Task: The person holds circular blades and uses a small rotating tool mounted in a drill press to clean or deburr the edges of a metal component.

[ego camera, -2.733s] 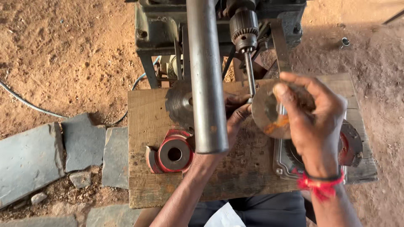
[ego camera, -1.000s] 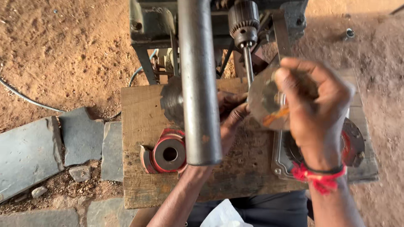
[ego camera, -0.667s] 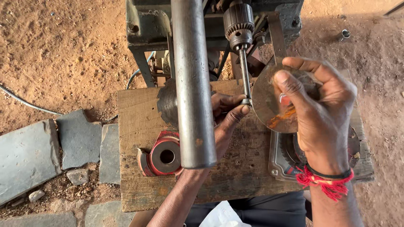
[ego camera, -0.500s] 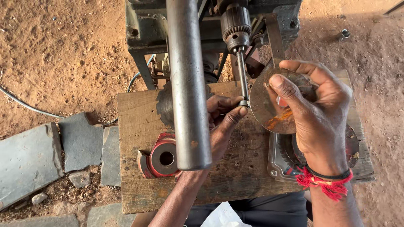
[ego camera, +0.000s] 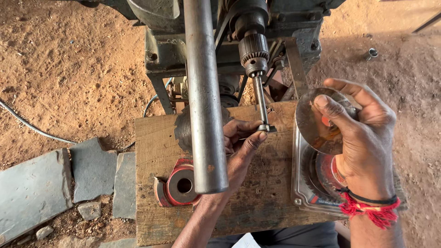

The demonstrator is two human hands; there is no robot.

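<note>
Left hand (ego camera: 241, 142) pinches the small cutter (ego camera: 266, 128) at the tip of the drill bit (ego camera: 260, 103), under the chuck (ego camera: 251, 48). Right hand (ego camera: 363, 147) grips a round metal disc (ego camera: 310, 121), raised off the wooden table (ego camera: 271, 193), above a clear pack of discs (ego camera: 305, 183). Red ring (ego camera: 181, 186) lies left of the steel column (ego camera: 204, 96).

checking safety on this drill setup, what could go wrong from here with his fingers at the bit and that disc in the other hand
1. The left hand has fingertips right at the cutter tip of the drill bit; if the spindle turned, they could be cut or caught.
2. The right hand holds the thin metal disc bare by its edge; it may slice skin or slip.
3. The red thread wristband has loose ends that might snag near the chuck.
</note>
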